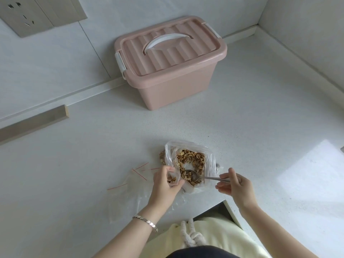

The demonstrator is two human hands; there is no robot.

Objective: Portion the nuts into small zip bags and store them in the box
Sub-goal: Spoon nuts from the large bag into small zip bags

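Observation:
A large clear plastic bag (210, 161) lies open on the white counter, holding brown nuts (193, 157). My left hand (163, 185) grips a small zip bag (172, 178) with a few nuts in it, just left of the large bag. My right hand (235, 185) pinches the handle of a metal spoon (193, 175) whose bowl dips into the nuts. The pink box (167, 77) with a white handle stands at the back, its lid on and its latches down.
Several empty zip bags (128, 192) with red seal lines lie flat on the counter left of my left hand. A wall socket (22, 15) is at the upper left. The counter edge (208, 203) cuts in close to my body.

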